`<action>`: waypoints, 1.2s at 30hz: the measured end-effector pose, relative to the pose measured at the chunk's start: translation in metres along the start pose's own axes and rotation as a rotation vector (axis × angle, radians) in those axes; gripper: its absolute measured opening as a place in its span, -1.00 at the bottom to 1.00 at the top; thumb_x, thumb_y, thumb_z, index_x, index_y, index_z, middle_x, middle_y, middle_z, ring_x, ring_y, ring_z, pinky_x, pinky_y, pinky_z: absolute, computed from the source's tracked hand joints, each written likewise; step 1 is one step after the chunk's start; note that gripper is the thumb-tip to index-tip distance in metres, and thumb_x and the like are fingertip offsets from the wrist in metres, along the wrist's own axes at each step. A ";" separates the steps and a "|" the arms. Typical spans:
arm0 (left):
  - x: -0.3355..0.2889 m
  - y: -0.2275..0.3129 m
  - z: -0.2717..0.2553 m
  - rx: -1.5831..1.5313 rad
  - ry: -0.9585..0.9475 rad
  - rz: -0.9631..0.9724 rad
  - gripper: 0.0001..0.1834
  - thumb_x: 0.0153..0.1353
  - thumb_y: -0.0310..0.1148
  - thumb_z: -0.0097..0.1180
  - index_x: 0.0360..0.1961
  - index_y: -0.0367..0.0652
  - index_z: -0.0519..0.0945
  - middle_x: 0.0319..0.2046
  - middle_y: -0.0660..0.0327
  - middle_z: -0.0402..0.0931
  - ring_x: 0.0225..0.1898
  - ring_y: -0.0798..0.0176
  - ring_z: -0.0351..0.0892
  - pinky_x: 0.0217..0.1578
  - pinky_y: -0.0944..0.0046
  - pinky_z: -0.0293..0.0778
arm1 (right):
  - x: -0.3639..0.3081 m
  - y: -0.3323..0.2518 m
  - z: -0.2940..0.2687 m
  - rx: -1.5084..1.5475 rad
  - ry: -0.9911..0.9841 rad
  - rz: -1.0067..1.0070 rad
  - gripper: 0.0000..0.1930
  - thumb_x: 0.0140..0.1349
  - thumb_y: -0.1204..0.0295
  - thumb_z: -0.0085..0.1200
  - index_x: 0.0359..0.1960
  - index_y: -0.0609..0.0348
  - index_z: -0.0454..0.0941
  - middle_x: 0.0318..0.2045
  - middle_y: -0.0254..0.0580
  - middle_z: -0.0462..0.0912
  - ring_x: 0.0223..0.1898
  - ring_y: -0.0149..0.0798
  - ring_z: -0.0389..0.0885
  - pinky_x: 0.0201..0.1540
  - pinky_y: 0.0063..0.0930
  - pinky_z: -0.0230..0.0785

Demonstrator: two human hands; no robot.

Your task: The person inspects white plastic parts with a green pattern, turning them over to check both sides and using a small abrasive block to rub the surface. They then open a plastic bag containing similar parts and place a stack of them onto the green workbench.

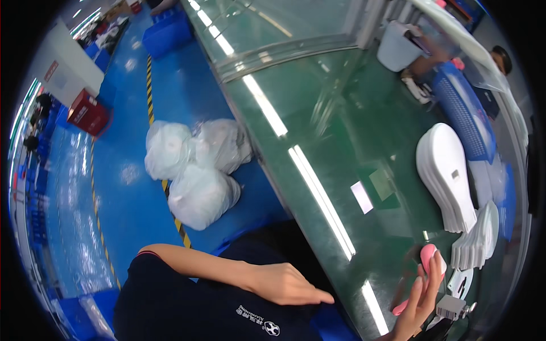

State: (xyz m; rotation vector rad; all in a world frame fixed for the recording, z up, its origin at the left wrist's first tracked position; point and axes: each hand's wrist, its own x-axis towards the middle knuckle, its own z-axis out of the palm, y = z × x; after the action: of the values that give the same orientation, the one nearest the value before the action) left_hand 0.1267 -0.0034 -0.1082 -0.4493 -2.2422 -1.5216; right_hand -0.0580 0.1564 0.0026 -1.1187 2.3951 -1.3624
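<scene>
At the near right end of the glossy green bench (pixel 352 142), the right hand (pixel 424 295) reaches out with fingers fairly straight and thumb apart, its fingertips against a rounded pink-and-white piece (pixel 428 256); whether they grip it, I cannot tell. A slim pink part (pixel 400 307) shows on the other side of this hand, and whether both belong to one object is hidden. The left hand (pixel 287 284) is over the lap near the bench edge, index finger extended and the other fingers folded under; its palm is out of sight, so I cannot tell if it holds anything.

Just beyond the pink-and-white piece stand a fanned row of thin white curved pieces (pixel 476 241) and a stack of white sole-shaped sheets (pixel 443 167). A small grey metal block with a round knob (pixel 451 307) sits just beside the right hand. Farther along is a blue perforated plastic basket (pixel 463 108).
</scene>
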 end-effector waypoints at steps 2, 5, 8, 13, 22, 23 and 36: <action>-0.031 -0.016 0.012 0.096 -0.022 -0.218 -0.67 0.20 -0.37 -0.09 0.00 -0.14 0.41 -0.33 0.15 0.56 -0.43 0.25 0.57 -0.44 0.33 0.52 | -0.010 0.005 0.007 -0.168 -0.107 -0.070 -0.66 0.22 0.60 -0.18 0.05 0.37 0.29 0.11 0.02 0.27 0.06 -0.17 0.34 0.08 -0.42 0.22; -0.067 -0.040 0.010 0.080 0.003 -0.602 -0.72 0.19 -0.36 -0.09 -0.07 -0.15 0.43 -0.35 0.14 0.56 -0.39 0.20 0.58 -0.32 0.29 0.52 | -0.019 -0.014 0.039 -0.066 -0.143 -0.055 -0.71 0.19 0.63 -0.16 -0.03 0.40 0.36 0.07 0.02 0.33 -0.02 -0.20 0.40 0.03 -0.45 0.26; -0.113 -0.082 0.008 0.088 0.378 -0.725 -0.73 0.17 -0.45 -0.11 -0.07 -0.18 0.41 -0.26 0.12 0.53 -0.29 0.18 0.57 -0.20 0.33 0.47 | -0.020 -0.019 0.063 0.005 -0.219 -0.052 -0.75 0.18 0.63 -0.14 -0.09 0.38 0.42 0.01 0.00 0.39 -0.04 -0.21 0.42 -0.01 -0.49 0.28; -0.266 -0.172 -0.015 0.546 0.848 -1.160 -0.60 0.00 -0.55 -0.04 -0.06 -0.24 0.37 -0.11 -0.02 0.41 -0.06 -0.01 0.41 -0.06 0.19 0.34 | -0.016 -0.028 0.087 0.018 -0.308 -0.073 -0.79 0.18 0.61 -0.11 -0.15 0.35 0.47 -0.09 -0.03 0.48 -0.14 -0.26 0.49 -0.09 -0.55 0.34; -0.449 -0.199 -0.075 1.060 0.622 -1.957 -0.24 -0.13 -0.60 0.02 0.19 -0.10 0.10 0.23 0.09 0.01 0.26 -0.01 -0.07 0.14 -0.06 0.04 | 0.000 -0.040 0.122 0.100 -0.372 -0.012 -0.81 0.15 0.66 -0.11 -0.22 0.32 0.51 -0.22 -0.07 0.55 -0.16 -0.24 0.51 -0.11 -0.53 0.33; -0.454 -0.198 -0.078 1.068 0.606 -1.955 -0.28 -0.10 -0.60 -0.01 0.18 -0.09 0.12 0.23 0.11 0.01 0.25 -0.01 -0.05 0.14 -0.05 0.03 | 0.006 -0.045 0.127 0.103 -0.385 -0.017 -0.80 0.13 0.68 -0.10 -0.23 0.31 0.52 -0.23 -0.06 0.56 -0.17 -0.22 0.52 -0.10 -0.52 0.32; -0.448 -0.191 -0.139 0.929 -0.224 -1.659 -0.61 -0.15 -0.14 0.20 -0.27 -0.10 0.56 -0.16 0.14 0.40 -0.03 0.08 0.30 -0.01 0.11 0.23 | 0.051 -0.063 0.180 0.255 -0.564 -0.016 -0.80 0.11 0.65 -0.07 -0.24 0.24 0.53 -0.24 -0.10 0.57 -0.15 -0.19 0.54 -0.09 -0.50 0.32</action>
State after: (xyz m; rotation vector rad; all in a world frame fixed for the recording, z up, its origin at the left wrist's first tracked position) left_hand 0.4472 -0.2206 -0.4345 1.9430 -3.1377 -0.4612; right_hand 0.0249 -0.0180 -0.0387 -1.2443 1.7676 -1.1209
